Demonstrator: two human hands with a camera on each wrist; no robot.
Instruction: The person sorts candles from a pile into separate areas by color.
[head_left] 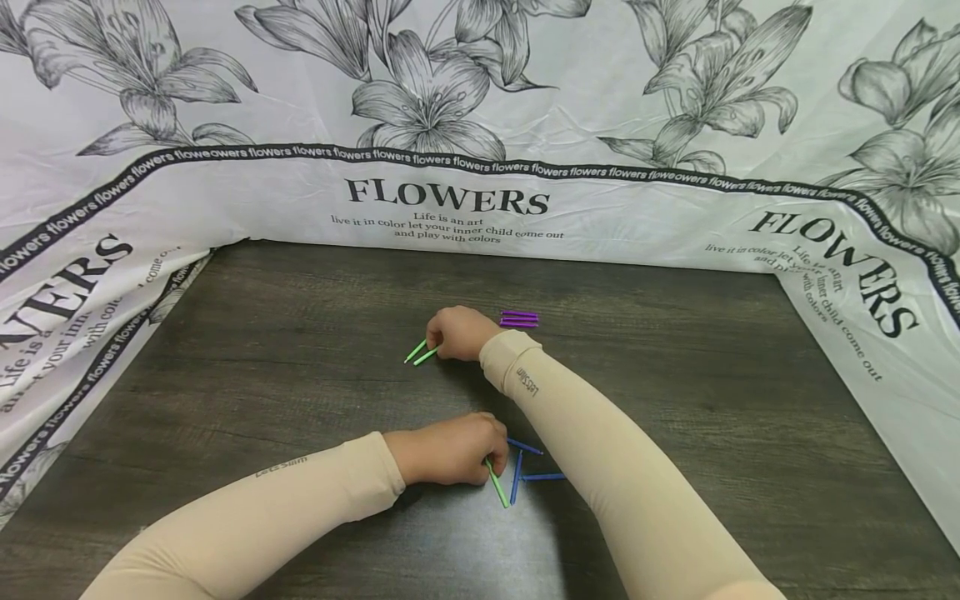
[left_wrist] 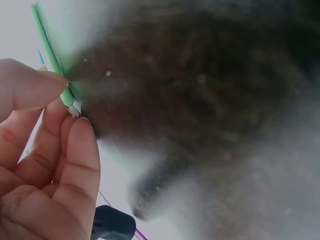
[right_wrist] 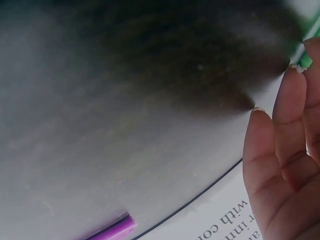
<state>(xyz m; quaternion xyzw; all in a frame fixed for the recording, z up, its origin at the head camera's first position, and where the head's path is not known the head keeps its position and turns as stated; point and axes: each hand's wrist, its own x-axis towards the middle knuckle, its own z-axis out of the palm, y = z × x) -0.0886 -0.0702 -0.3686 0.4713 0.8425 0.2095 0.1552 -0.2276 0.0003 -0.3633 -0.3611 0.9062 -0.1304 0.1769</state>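
Observation:
Between its thumb and fingers, my left hand [head_left: 459,450] pinches a thin green candle [head_left: 497,485]; a frayed white wick shows beside the fingertips in the left wrist view. Several blue candles lie just right of that hand, among them an upright-lying blue candle [head_left: 516,477] and a sideways blue candle [head_left: 543,477]. Farther back, my right hand [head_left: 463,332] has its fingertips on a green candle [head_left: 425,357], pinching its end at the tabletop. A second green candle [head_left: 415,350] lies alongside, its far end hidden by the fingers.
Purple candles [head_left: 519,323] lie in a row behind the right wrist. The dark wood-grain table [head_left: 300,333] is bordered by a white flower-printed cloth [head_left: 450,221] at the back and both sides. My right forearm [head_left: 622,450] crosses above the table, covering part of the blue candles.

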